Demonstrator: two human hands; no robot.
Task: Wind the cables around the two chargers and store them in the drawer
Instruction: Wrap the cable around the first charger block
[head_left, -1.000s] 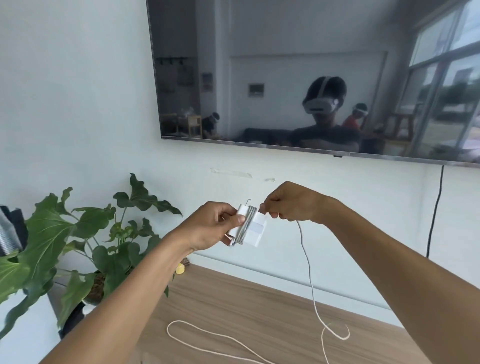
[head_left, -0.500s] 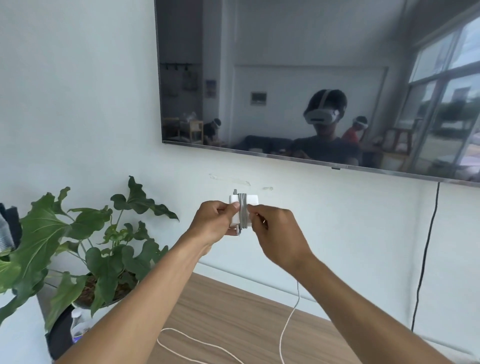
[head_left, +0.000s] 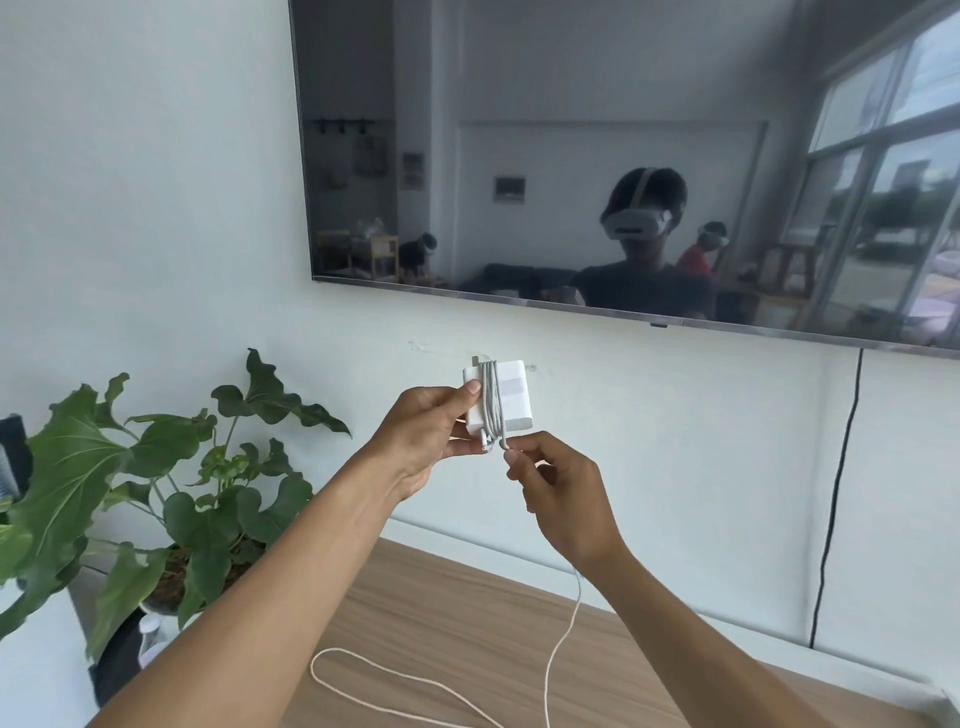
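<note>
Charger (head_left: 511, 397), white and boxy, held up in mid-air before the pale wall (head_left: 156, 208), above the far edge of the wooden worktop (head_left: 441, 613). Several turns of white cable (head_left: 492, 402) wrapped round its middle, running top to bottom. Left hand (head_left: 423, 441) at the charger's left side, thumb pressed on the upper left corner, fingers (head_left: 460, 447) clamped on the block from behind and below. Right hand (head_left: 563, 501) just below the charger, fingers (head_left: 514, 457) pinched together on the cable where it leaves the lowest turn. Loose length of cable hanging down past the right wrist to the worktop, then looping leftward across the wood near the bottom of the view. Green leafy plant (head_left: 156, 493) at the left, well apart from the hands. Dark wall-mounted screen (head_left: 571, 156) above, reflecting a room and a person wearing a headset. Thin black cord (head_left: 836, 493) dropping down the wall at the right, below the screen.
</note>
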